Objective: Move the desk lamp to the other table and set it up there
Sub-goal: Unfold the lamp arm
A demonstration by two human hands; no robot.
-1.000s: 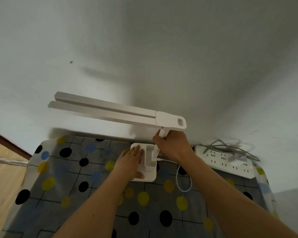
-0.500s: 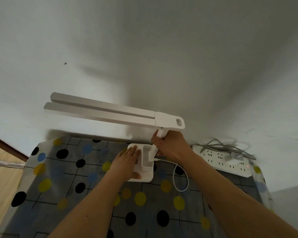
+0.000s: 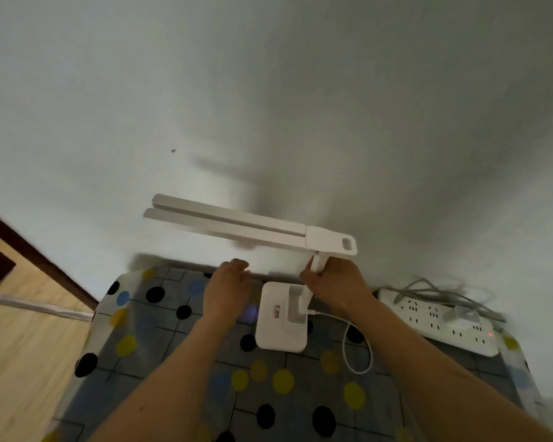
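Observation:
The white desk lamp (image 3: 281, 327) stands on a small table with a grey cloth (image 3: 173, 362) dotted black, yellow and blue. Its two-bar head (image 3: 230, 223) reaches left above the table's back edge. My right hand (image 3: 336, 282) is closed around the lamp's upright stem just under the head. My left hand (image 3: 229, 288) hovers left of the base, fingers loosely curled, holding nothing. A white cable (image 3: 358, 349) loops from the base's right side across the cloth.
A white power strip (image 3: 441, 320) with a red light lies at the table's back right, grey cords (image 3: 428, 290) piled on it. A white wall rises right behind the table. Wooden floor (image 3: 23, 362) and a dark skirting board lie to the left.
My left hand has lifted off the lamp base and moved left and back. The right hand keeps its grip on the stem. The view has shifted so the table sits further right.

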